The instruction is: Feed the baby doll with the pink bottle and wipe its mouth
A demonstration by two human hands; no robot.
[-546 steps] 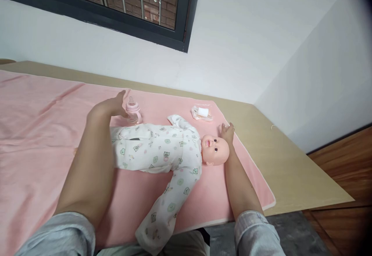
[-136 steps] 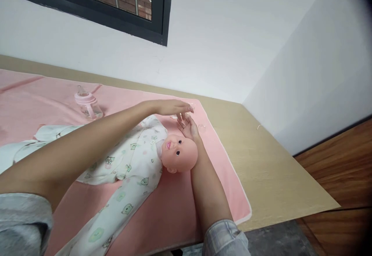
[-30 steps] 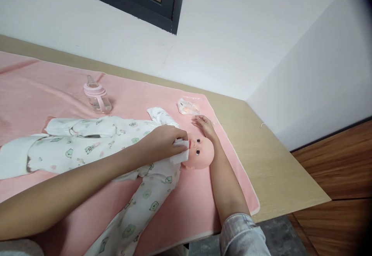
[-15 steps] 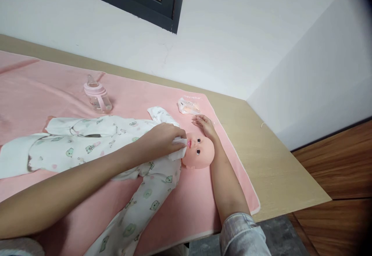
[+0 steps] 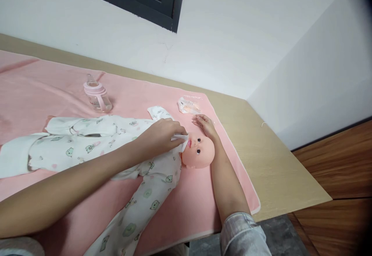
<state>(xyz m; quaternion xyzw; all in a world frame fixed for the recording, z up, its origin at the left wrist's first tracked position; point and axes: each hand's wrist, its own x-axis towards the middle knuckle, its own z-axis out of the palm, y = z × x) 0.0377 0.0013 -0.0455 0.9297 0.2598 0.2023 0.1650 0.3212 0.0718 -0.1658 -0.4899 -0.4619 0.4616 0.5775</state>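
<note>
A baby doll (image 5: pixel 200 153) in a white printed romper (image 5: pixel 95 141) lies on its back on a pink blanket (image 5: pixel 43 93), head to the right. My left hand (image 5: pixel 162 136) is shut on a small white wipe (image 5: pixel 180 141) and presses it against the doll's chin and mouth. My right hand (image 5: pixel 205 124) rests flat on the blanket behind the doll's head, with my forearm running along the head's right side.
A pink baby bottle (image 5: pixel 97 95) stands on the blanket beyond the doll's legs. A clear wipe packet (image 5: pixel 187 107) lies near the blanket's far right corner. The tan table (image 5: pixel 279 170) ends at the right, with a wooden floor below. White walls close the corner.
My left hand has slid the wipe a little up across the doll's mouth and chin. My right hand and the doll have stayed where they were.
</note>
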